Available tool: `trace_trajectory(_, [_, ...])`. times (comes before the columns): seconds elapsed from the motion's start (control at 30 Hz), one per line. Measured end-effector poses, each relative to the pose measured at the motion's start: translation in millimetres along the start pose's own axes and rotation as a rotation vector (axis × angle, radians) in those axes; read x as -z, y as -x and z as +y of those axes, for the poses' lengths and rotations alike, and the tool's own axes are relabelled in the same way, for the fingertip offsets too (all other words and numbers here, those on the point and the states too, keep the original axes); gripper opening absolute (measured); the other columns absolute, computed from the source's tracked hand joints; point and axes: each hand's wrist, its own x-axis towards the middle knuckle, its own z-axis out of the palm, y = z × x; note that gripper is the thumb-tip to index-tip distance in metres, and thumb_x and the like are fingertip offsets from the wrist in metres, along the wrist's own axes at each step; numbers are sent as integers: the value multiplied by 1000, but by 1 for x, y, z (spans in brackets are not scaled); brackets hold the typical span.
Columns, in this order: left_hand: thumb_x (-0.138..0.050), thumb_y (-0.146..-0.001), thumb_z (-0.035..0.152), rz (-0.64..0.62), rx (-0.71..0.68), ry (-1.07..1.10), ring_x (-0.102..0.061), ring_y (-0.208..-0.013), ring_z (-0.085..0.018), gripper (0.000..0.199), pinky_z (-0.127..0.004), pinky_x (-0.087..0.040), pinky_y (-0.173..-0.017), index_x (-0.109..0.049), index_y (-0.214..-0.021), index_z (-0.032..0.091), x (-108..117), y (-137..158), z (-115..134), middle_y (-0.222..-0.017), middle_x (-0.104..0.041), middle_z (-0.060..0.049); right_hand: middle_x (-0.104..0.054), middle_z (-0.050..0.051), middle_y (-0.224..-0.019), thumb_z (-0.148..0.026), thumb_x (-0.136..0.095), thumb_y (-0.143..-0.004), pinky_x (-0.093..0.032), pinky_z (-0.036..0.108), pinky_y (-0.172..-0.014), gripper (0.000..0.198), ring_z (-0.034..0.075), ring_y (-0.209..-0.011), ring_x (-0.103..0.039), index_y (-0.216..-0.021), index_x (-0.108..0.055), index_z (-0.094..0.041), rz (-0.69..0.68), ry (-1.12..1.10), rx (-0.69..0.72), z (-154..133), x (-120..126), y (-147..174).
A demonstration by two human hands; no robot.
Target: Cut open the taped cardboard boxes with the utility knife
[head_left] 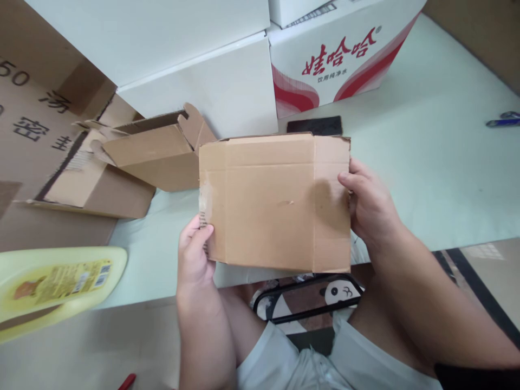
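Observation:
A flattened brown cardboard box [268,211] with fold creases is held up over the table's front edge. My left hand [197,246] grips its lower left edge, thumb on the near face and fingers behind. On the right edge, higher up, my right hand [365,197] pinches the cardboard, its thumb on the near face. Some torn, ridged cardboard shows along the left side. What lies behind the piece is hidden.
Left of it stand an open cardboard box [158,149] and a second carton [101,187]. White boxes [203,84] and a red-and-white carton [329,70] line the back. A dark phone [314,125] lies before them. A yellow bottle [60,284] is at left, a blue pen [504,122] at right.

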Motion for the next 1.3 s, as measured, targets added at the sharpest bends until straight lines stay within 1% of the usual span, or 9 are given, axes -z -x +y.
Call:
trace_trajectory(0.2, [-82,-55,33,40,11,26,-74,-75,-24,31,-25,-49,-51,-76,-82,19,-3,0,1,-75,-76,-4,-77,4,-104,-52,-64,-85,-63,46,-82,38,33,-105,-74,-116,-68,-30,25,28,4,1,0,1])
trace_trajectory(0.47, [-81,-63,38,24,-11,12,-70,-63,-19,28,-27,-53,-54,-75,-83,19,-2,0,-1,-76,-77,-2,-77,5,-100,-51,-63,-86,-63,48,-82,31,32,-105,-73,-109,-68,-31,22,32,16,-1,-2,1])
trace_trajectory(0.63, [-83,-66,40,-17,6,-22,-69,-60,-17,29,-25,-50,-51,-72,-83,19,0,1,-2,-74,-74,-2,-76,4,-101,-46,-65,-83,-62,47,-80,29,32,-102,-73,-107,-67,-30,31,-11,-9,-1,-2,1])
trace_trajectory(0.73, [-82,-69,40,29,-63,-34,-71,-68,-17,28,-24,-52,-58,-71,-84,18,0,-1,-4,-78,-75,-2,-72,3,-91,-48,-64,-85,-60,41,-72,24,27,-89,-71,-100,-64,-29,8,29,-2,0,-1,0])
trace_trajectory(0.87, [-80,-73,37,145,-164,69,-71,-76,-15,23,-24,-54,-68,-68,-82,19,0,-6,-7,-84,-74,0,-60,-1,-75,-43,-64,-85,-54,32,-61,18,17,-66,-61,-87,-59,-26,-58,27,-33,0,0,0])
trace_trajectory(0.97, [-82,-73,35,199,-164,172,-70,-78,-14,23,-25,-55,-71,-68,-82,20,-1,-9,-8,-85,-74,2,-65,0,-82,-45,-66,-87,-56,32,-66,22,17,-70,-63,-95,-61,-26,-164,26,-27,-1,-1,3])
trace_trajectory(1.1, [-82,-74,37,189,-99,209,-71,-82,-16,24,-26,-57,-73,-69,-86,20,-2,-10,-7,-91,-76,0,-72,3,-104,-53,-75,-84,-61,36,-75,48,22,-90,-70,-122,-56,-30,-324,47,9,-3,-3,6])
trace_trajectory(1.23, [-85,-70,41,158,-46,186,-71,-80,-17,34,-24,-55,-63,-70,-93,23,-2,-8,-7,-96,-77,-1,-62,6,-139,-49,-80,-82,-63,36,-89,63,28,-128,-62,-135,-51,-32,-373,91,77,-6,-4,8])
trace_trajectory(1.3, [-88,-66,41,118,-43,162,-73,-84,-17,42,-22,-54,-60,-70,-101,25,-2,-6,-6,-103,-78,-2,-58,6,-146,-50,-77,-85,-65,36,-86,63,28,-128,-61,-140,-49,-34,-384,72,55,-7,-4,9])
